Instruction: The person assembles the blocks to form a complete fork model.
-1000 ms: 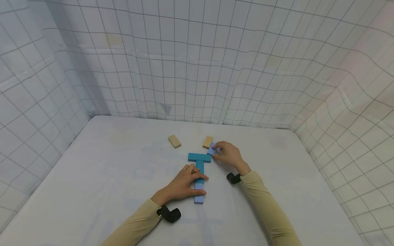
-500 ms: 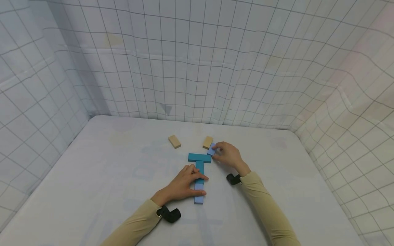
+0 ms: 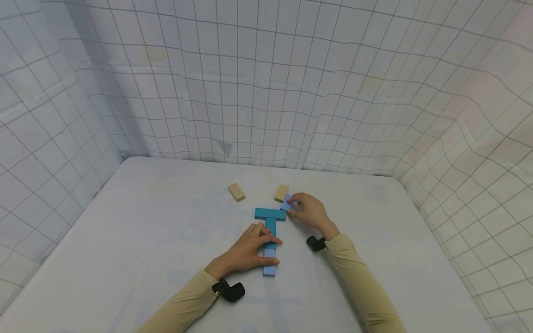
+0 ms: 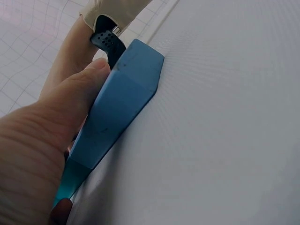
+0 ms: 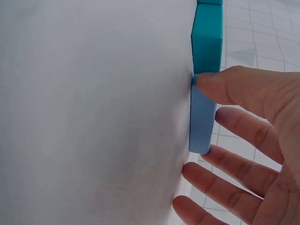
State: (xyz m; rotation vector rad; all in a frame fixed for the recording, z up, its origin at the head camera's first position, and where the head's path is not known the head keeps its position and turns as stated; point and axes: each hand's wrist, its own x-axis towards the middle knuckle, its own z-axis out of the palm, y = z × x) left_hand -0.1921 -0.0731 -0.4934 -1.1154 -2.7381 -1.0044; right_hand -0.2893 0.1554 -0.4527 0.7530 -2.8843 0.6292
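Observation:
Teal blocks form a T on the table in the head view: a crossbar block (image 3: 268, 213) and a stem block (image 3: 270, 225) touching it. A light blue block (image 3: 269, 271) continues the stem downward. My left hand (image 3: 245, 249) rests over the stem, thumb across the light blue block and a finger across the teal one. My right hand (image 3: 310, 210) pinches another light blue block (image 3: 286, 203) at the crossbar's right end. In the right wrist view its thumb presses this light blue block (image 5: 200, 126) where it meets the teal block (image 5: 207, 37); an index finger lies behind.
A beige block (image 3: 281, 192) stands beside the right hand's light blue block, at its upper left. Another beige block (image 3: 236, 192) lies farther left, tilted. A white table (image 3: 145, 222) lies beneath, with white grid-patterned curtains (image 3: 250, 92) around its back and sides.
Both hands and the blocks stay practically where they were; no clear movement shows.

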